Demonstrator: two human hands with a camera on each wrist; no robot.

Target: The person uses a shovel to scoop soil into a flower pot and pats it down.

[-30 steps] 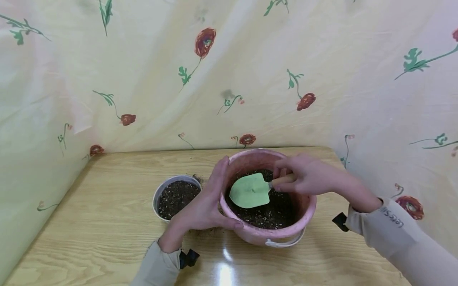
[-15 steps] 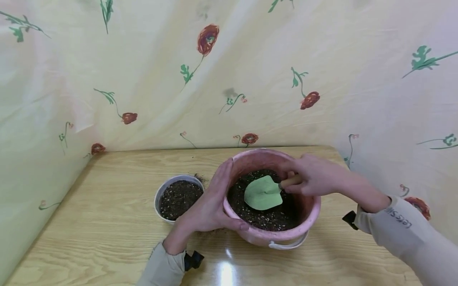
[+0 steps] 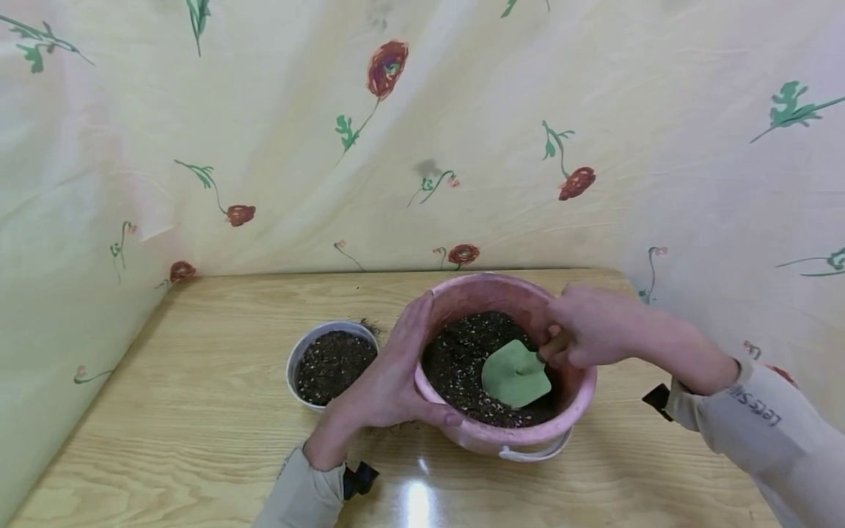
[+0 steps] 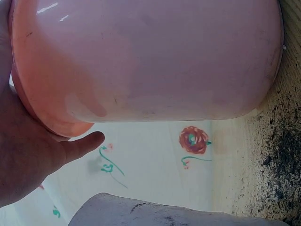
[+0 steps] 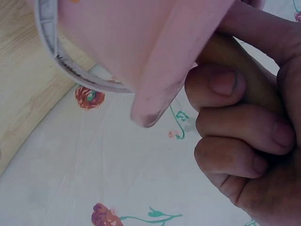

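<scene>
A pink bucket [image 3: 488, 431] holds dark soil [image 3: 458, 359]. My left hand [image 3: 396, 374] rests against its left side, thumb along the front rim and fingers stretched toward the back. In the left wrist view, a straight finger [image 4: 84, 147] reaches past the bucket's rim. Over the bucket's right half, my right hand [image 3: 597, 330] grips a trowel by its wooden handle [image 5: 244, 70]. The trowel's green blade [image 3: 516, 374] points left, low at the soil. Curled fingers hide most of the handle.
Left of the bucket stands a small whitish pot [image 3: 293, 381] filled with soil. Loose soil [image 4: 282, 165] is scattered on the wooden table [image 3: 198, 411] between them. A white handle [image 3: 538, 453] hangs on the bucket's front. Flowered cloth [image 3: 297, 132] surrounds the table's back and sides.
My right hand has moved the trowel rightward and lower into the bucket, and its blade now sits nearer the right wall. The left hand keeps its place on the bucket. The view has shifted slightly.
</scene>
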